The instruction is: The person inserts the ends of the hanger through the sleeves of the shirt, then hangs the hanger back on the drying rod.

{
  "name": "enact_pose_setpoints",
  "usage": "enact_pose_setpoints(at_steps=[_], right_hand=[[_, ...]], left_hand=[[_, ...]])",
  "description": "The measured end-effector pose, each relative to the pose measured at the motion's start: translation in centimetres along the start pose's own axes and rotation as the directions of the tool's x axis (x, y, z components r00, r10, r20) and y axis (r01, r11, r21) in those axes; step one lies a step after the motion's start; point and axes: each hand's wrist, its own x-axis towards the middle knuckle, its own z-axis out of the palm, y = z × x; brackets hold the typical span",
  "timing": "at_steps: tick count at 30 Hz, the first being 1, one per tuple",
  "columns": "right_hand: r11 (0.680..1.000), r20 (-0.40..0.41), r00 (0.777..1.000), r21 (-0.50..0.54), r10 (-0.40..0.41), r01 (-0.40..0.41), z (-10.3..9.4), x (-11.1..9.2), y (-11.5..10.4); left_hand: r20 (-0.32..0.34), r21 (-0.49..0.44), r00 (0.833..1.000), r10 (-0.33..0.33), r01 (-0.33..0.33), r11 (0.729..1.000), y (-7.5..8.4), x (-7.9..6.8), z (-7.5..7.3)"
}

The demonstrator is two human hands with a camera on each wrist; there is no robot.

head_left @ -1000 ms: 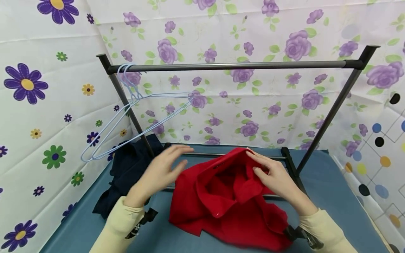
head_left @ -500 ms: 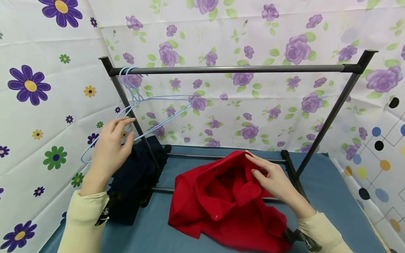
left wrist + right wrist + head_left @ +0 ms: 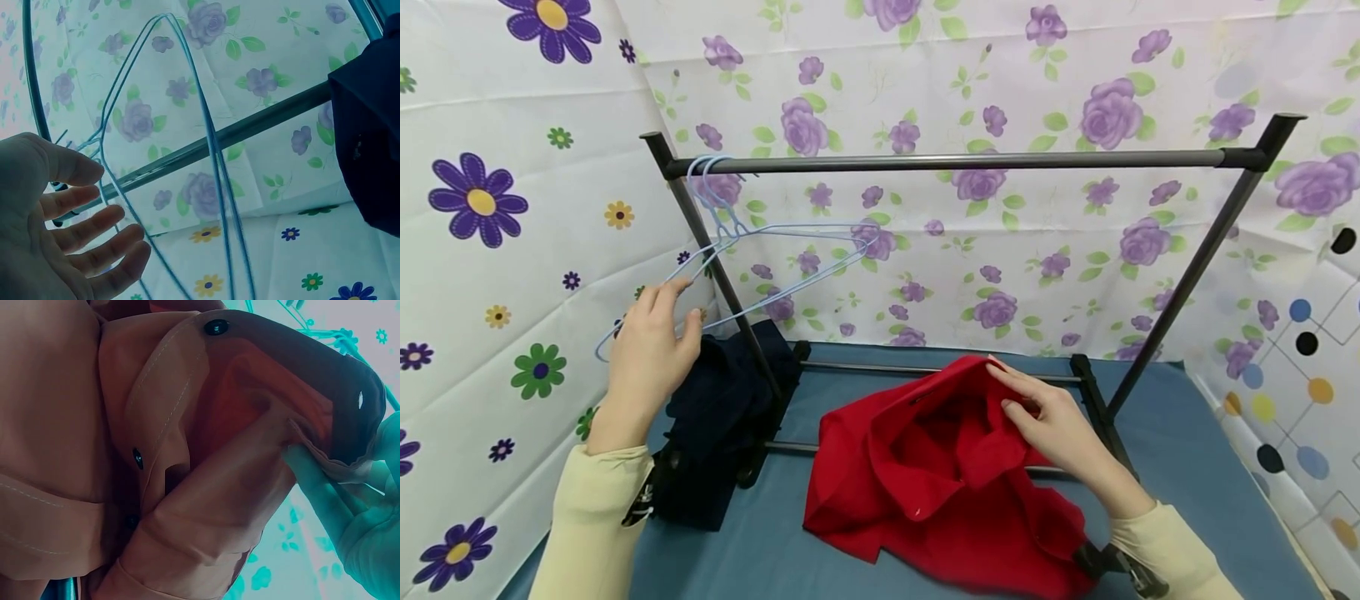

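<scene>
Two light blue wire hangers (image 3: 802, 283) hang from the left end of the rack bar. My left hand (image 3: 651, 358) is raised at their left arms, fingers loosely bent; in the left wrist view that hand (image 3: 81, 231) has thumb and fingers apart close to the hanger wires (image 3: 215, 156), with no grip on them. A red shirt (image 3: 850, 467) lies bunched over the rack's base, its neck opening facing up. My right hand (image 3: 1052, 417) pinches the collar edge between thumb and fingers. Dark buttons and a buttonhole show on the shirt (image 3: 206, 512) in the right wrist view.
A black metal rack (image 3: 970, 161) spans the scene, with slanted posts and low base rails. Behind its left post lies a dark navy garment (image 3: 715, 425). Blue cloth (image 3: 1202, 467) covers the table. Flower-patterned sheets (image 3: 925, 92) wall in the back and sides.
My left hand has moved away from the red shirt, left and up to the hangers, which have shifted slightly. The right hand stays at the collar.
</scene>
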Motion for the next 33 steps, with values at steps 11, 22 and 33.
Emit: enact_pose_setpoints(at_steps=[11, 22, 33], right_hand=[[1.0, -0.001, 1.0, -0.003, 0.001, -0.001, -0.2, 0.0, 0.1], [1.0, 0.01, 1.0, 0.01, 0.007, -0.007, 0.0, 0.0, 0.1], [0.999, 0.018, 1.0, 0.051, 0.013, -0.014, 0.3, -0.6, 0.4]], left_hand=[[0.024, 0.025, 0.997, -0.077, 0.076, 0.997, -0.4, 0.2, 0.2], [0.071, 0.045, 0.995, -0.076, 0.072, 0.996, -0.6, 0.0, 1.3], [-0.122, -0.01, 0.992, 0.014, -0.016, 1.0, -0.4, -0.8, 2.9]])
